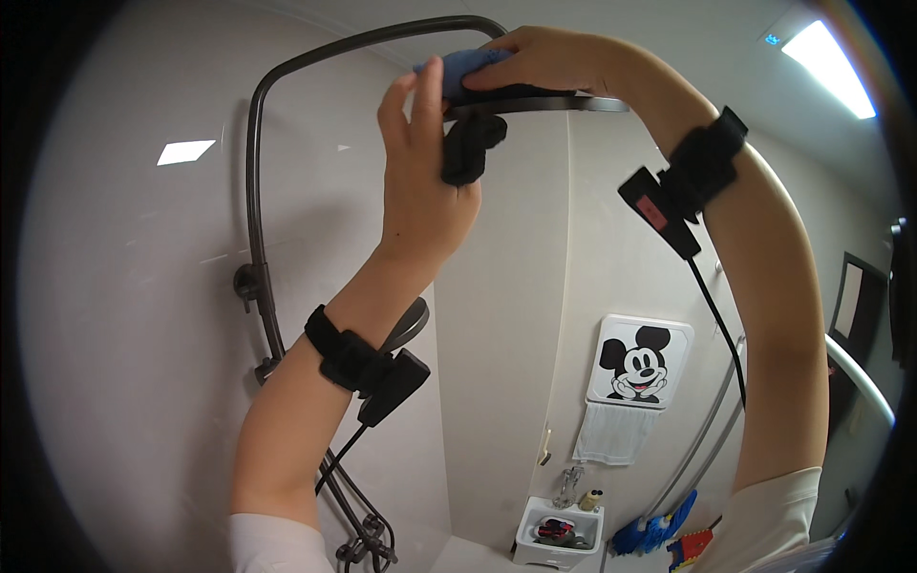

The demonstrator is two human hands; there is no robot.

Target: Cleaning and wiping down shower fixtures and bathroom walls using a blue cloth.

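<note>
A blue cloth (462, 71) lies against the top of a dark round overhead shower head (573, 105). My right hand (534, 63) grips the cloth from above, its fingers bent over the shower head. At the near side of the shower head, my left hand (428, 157) is raised with its back towards me and its fingertips at the cloth's edge. Its grip on the rim is hidden. A black piece (471, 149) sits by the left thumb, partly covering it. Each forearm wears a black strap with a cabled device, one at left (369, 369), one at right (680, 186).
The dark shower pipe (254, 179) rises along the left wall and curves overhead. A hand shower (410, 326) is partly behind my left forearm. Below stand a white sink (559, 555) holding items and blue mops (655, 530). A cartoon-fronted white panel (640, 362) hangs above a towel (616, 433).
</note>
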